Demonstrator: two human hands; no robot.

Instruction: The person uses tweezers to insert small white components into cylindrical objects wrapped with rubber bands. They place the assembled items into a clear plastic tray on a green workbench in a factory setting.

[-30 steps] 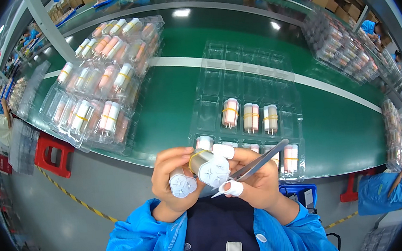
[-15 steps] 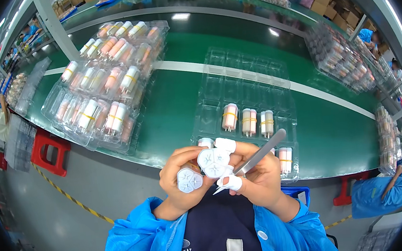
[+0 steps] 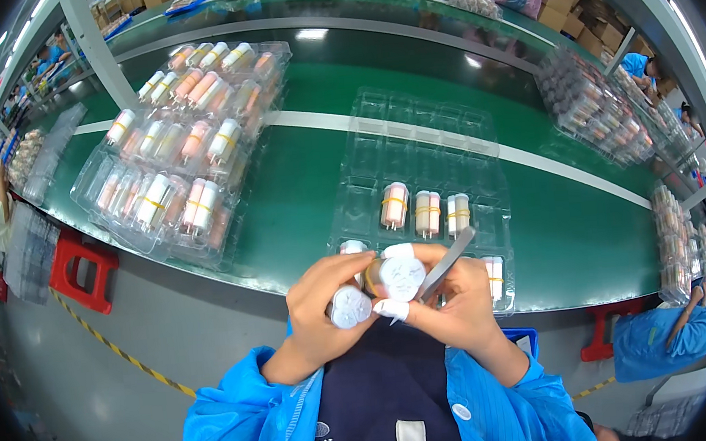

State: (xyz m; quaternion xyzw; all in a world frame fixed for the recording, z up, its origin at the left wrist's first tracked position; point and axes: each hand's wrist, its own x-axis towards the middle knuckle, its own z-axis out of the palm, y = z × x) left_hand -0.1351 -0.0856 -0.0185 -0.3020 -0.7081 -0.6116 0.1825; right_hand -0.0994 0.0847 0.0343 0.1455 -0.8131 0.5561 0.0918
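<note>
My left hand (image 3: 320,307) is closed round a tube bundle (image 3: 349,307), its pale round end toward me. A second tube bundle (image 3: 404,278), with a yellow band round it, lies between both hands; the left fingers reach its side and the right fingertips touch it. My right hand (image 3: 461,299) is closed on metal tweezers (image 3: 446,264), which slant up to the right, their tips partly hidden at the thumb. White coverings wrap the right thumb and index finger. Just beyond my hands, a clear compartment tray (image 3: 488,207) holds several banded tube bundles (image 3: 427,213).
Stacked clear trays (image 3: 167,230) full of tube bundles stand at the left on the green table (image 3: 567,234). More stacks (image 3: 593,108) are at the far right. Red stools (image 3: 82,270) stand below the edge. A co-worker in a blue sleeve (image 3: 670,334) sits at the right.
The banded bundle between my hands has tilted and shifted right, its end now blurred. The left-hand bundle has moved slightly right. The tweezers have shifted left and down.
</note>
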